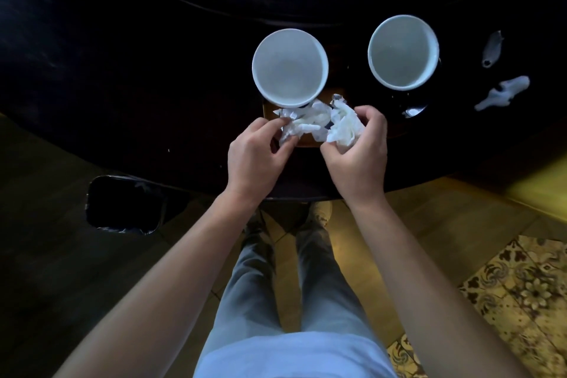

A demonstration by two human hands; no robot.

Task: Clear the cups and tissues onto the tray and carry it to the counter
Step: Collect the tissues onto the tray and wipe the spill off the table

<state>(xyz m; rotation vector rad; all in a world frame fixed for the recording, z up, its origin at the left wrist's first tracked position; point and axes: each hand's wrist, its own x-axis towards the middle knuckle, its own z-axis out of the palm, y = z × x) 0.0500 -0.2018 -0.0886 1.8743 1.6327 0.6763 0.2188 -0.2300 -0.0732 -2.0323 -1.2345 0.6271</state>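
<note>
In front of you, two empty white cups, both upright: the left cup (290,67) stands at the far edge of a small brown tray (302,139), the right cup (403,52) well apart on the dark desk. Crumpled white tissues (319,124) lie bunched on the tray, just below the left cup. Two more twisted tissue scraps (503,92) lie right of the right cup

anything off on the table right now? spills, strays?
Two twisted tissue scraps lie loose on the dark table, right of the right cup, away from the crumpled tissue both hands hold. No spill visible; both cups upright.
</note>
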